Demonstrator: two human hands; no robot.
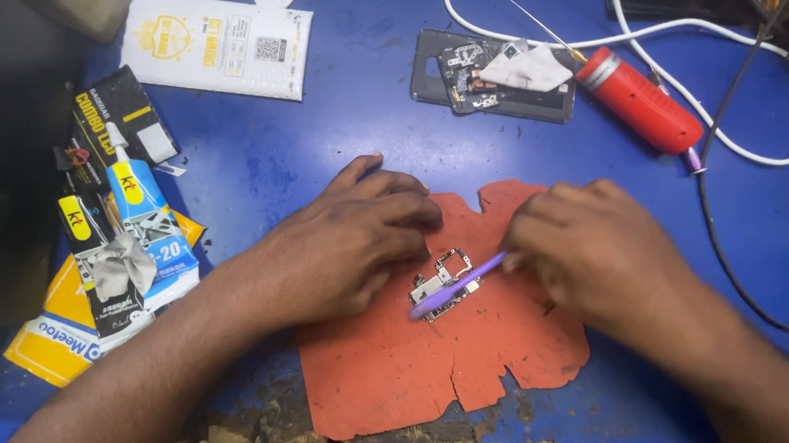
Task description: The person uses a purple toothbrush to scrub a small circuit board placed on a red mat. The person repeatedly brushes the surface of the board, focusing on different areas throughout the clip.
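Observation:
A small metal circuit board (446, 284) lies on a torn orange mat (404, 368) on the blue table. My left hand (348, 241) rests flat on the mat, fingertips touching the board's left edge and holding it down. My right hand (594, 247) grips a thin purple tool (457, 287) whose tip lies across the board.
An opened black phone body (493, 75) with a white cloth scrap on it lies at the back. A red tool (639, 101) and white cable (746, 143) sit back right. Glue tubes and packets (123, 251) crowd the left. A white packet (215, 45) lies back left.

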